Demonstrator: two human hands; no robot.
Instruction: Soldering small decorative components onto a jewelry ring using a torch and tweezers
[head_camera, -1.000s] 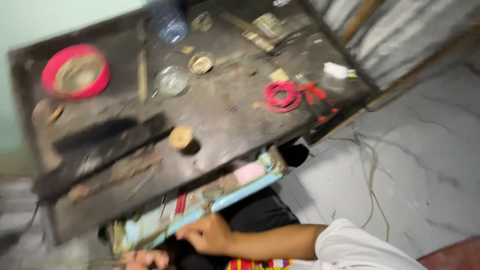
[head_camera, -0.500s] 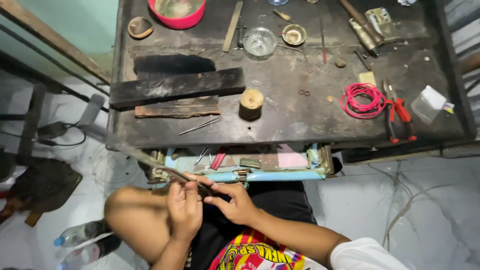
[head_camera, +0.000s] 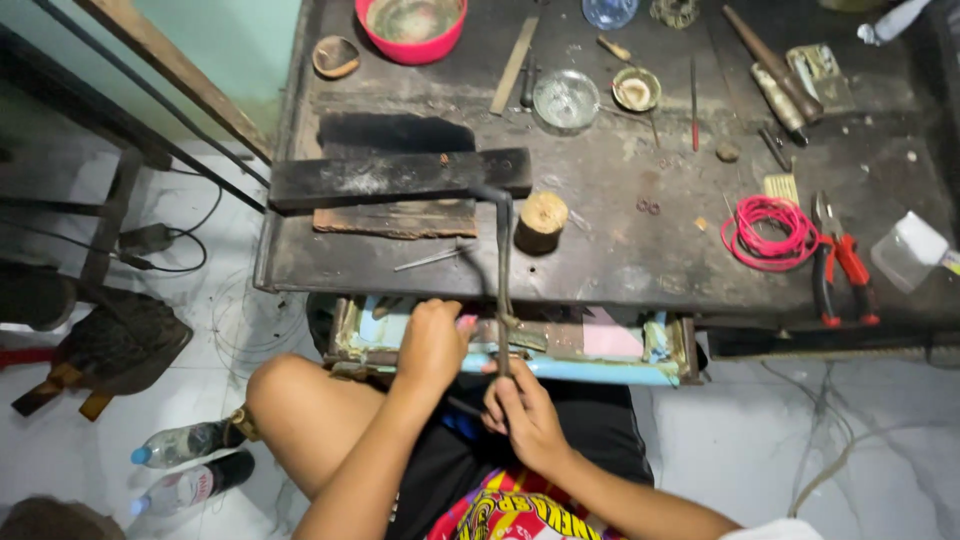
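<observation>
Bent metal rod: right hand grips its lower end; left hand closed in open drawer. Risk: rod toppling wooden stump beside it.

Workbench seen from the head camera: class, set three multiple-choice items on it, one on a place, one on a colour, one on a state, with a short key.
1. Where is the coil of wire lying?
A. On the floor by the bottles
B. On the bench, just left of the pliers
C. Inside the bowl

2. What colour is the bowl at the far edge of the bench?
A. Pinkish red
B. Blue
C. Yellow

3. How is the long thin metal tool held?
A. It lies loose, untouched
B. The right hand grips its lower end, while the left hand is at the open drawer
C. It is balanced on the wooden stub

Key: 1 B, the coil sits beside the red-handled pliers. 2 A, its rim is pinkish red. 3 B, the right hand's fingers close round the tool's lower end.
</observation>
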